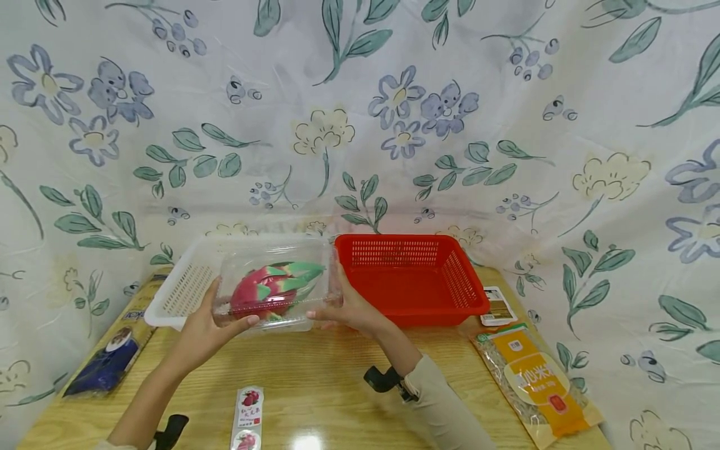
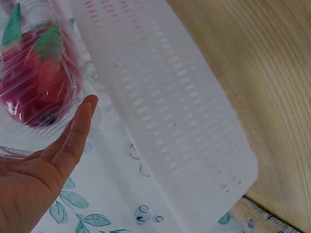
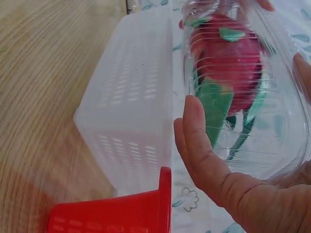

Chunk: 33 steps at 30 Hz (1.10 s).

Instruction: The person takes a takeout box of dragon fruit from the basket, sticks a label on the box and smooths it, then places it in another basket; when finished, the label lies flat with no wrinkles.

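Observation:
A clear plastic clamshell box [image 1: 227, 269] with a pink and green dragon fruit [image 1: 264, 289] inside is held up between both hands. My left hand [image 1: 204, 328] grips its left end, thumb across the near side. My right hand [image 1: 351, 306] grips the right end, its thumb along the lower front edge. In the left wrist view, the fingers [image 2: 73, 141] lie against the box's end below the fruit. The right wrist view shows fingers [image 3: 197, 131] on the ribbed plastic near the green leaf tips. Behind and below the box stands a white perforated basket [image 1: 182, 281], partly hidden by it.
A red basket [image 1: 394, 281] stands right of the white one. On the table [image 1: 315, 381] lie a strip of dragon fruit stickers [image 1: 249, 412], an orange grain bag [image 1: 534, 381] and a small card [image 1: 497, 306] at right. A blue and tan packet [image 1: 115, 344] lies at left.

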{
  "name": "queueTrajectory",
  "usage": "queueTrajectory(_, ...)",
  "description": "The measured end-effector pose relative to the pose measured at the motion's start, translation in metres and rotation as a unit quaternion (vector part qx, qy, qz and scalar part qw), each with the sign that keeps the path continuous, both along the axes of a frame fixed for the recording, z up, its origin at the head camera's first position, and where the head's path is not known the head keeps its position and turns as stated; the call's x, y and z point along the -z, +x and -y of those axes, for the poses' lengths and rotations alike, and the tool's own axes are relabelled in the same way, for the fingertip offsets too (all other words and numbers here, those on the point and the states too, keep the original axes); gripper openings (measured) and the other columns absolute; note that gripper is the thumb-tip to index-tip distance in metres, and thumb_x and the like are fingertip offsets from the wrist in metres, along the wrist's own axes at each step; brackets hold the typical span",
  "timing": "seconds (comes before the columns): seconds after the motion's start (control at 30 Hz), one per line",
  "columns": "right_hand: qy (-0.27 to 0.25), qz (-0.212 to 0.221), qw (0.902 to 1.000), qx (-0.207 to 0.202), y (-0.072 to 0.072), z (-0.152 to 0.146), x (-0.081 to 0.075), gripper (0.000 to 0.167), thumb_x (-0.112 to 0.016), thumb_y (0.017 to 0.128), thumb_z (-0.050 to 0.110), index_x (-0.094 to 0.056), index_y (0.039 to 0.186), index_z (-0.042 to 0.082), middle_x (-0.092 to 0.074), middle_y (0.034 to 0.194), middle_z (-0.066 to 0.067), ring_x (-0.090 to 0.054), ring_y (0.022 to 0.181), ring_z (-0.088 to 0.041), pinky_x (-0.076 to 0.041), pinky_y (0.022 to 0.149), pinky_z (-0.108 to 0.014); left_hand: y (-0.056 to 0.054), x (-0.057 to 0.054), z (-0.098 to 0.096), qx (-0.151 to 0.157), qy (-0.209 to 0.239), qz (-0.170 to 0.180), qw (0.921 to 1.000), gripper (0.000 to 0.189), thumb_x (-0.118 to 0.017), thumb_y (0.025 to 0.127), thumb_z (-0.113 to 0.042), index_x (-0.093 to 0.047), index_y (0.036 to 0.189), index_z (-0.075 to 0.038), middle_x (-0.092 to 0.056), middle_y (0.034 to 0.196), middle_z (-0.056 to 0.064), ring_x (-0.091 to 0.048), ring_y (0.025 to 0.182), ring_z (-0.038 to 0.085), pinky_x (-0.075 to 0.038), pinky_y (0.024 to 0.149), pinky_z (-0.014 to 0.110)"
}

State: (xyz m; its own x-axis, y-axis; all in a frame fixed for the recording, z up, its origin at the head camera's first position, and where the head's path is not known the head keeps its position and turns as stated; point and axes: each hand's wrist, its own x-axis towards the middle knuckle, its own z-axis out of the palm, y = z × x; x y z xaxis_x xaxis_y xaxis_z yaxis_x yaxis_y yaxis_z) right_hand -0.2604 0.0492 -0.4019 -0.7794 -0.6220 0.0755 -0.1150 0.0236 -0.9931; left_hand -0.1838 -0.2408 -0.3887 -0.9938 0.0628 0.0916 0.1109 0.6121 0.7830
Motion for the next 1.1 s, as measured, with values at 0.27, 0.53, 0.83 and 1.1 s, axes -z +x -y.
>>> queueTrajectory(0.27,0.0,-0.003,1.0,-0.004,0.006,-0.005,0.0,0.116,-0.074,0.088,0.02,0.017,0.152,0.051,0.019,0.165,0.01,-0.052,0.126,-0.039,-0.06,0.074,-0.046,0.005,0.001,-0.002,-0.004,-0.009,0.005,0.9999,0.113,-0.07,0.091,-0.044,0.016,0.158,-0.014,-0.031,0.15,0.039,-0.059,0.116,0.05,-0.056,0.085,0.057)
queueTrajectory(0.53,0.004,-0.008,0.9999,-0.007,0.012,-0.01,0.001,0.114,-0.073,0.088,0.02,0.016,0.153,0.05,0.017,0.166,0.005,-0.041,0.134,-0.047,-0.059,0.078,-0.05,0.011,0.005,-0.007,-0.003,0.0,0.009,1.0,0.112,-0.07,0.091,-0.042,0.015,0.158,-0.014,-0.032,0.149,0.038,-0.061,0.115,0.049,-0.057,0.082,0.053)
queueTrajectory(0.83,0.014,-0.021,0.9997,0.001,0.021,-0.02,0.001,0.114,-0.073,0.089,0.022,0.018,0.155,0.043,0.007,0.167,-0.006,-0.034,0.139,-0.049,-0.056,0.088,-0.05,0.016,0.008,-0.014,0.01,0.02,0.013,0.9997,0.111,-0.071,0.092,-0.038,0.015,0.158,-0.014,-0.031,0.15,0.038,-0.058,0.118,0.051,-0.055,0.087,0.056)
queueTrajectory(1.1,-0.012,-0.013,0.9998,-0.012,0.026,-0.025,-0.001,0.112,-0.07,0.089,0.017,0.017,0.155,0.041,-0.003,0.166,-0.01,-0.042,0.134,-0.046,-0.058,0.079,-0.053,0.021,0.007,-0.019,0.007,0.006,0.005,0.9999,0.113,-0.072,0.091,-0.04,0.014,0.158,-0.011,-0.032,0.15,0.038,-0.057,0.119,0.052,-0.051,0.09,0.062)
